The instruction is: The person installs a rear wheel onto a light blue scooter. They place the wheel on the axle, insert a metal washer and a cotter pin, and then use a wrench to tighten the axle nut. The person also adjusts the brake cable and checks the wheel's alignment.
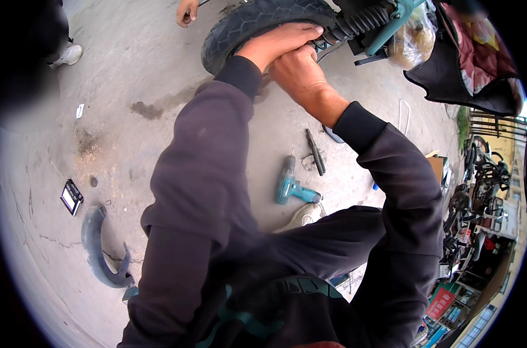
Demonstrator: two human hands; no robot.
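A motorcycle's black knobbly tyre point(220, 43) stands at the top, beside a fork with a black rubber bellows point(362, 22). Both my arms reach up to the wheel's hub side. My left hand point(281, 40) lies over the hub area, its thumb pointing right toward the fork; its other fingers are hidden. Directly below and touching it, my right hand point(301, 69) is closed in a fist. Whatever the two hands grip is hidden behind them. On the ground between my arms lie a teal cordless drill point(288, 184) and a dark, long hand tool point(315, 152).
Another person's hand point(186, 11) is beyond the tyre, and a shoe point(69, 55) at far left. A curved mudguard point(95, 243) and a small black-and-white box point(72, 198) lie left. A plastic-wrapped bundle point(413, 40) hangs by the fork. Parked bikes point(478, 197) line the right.
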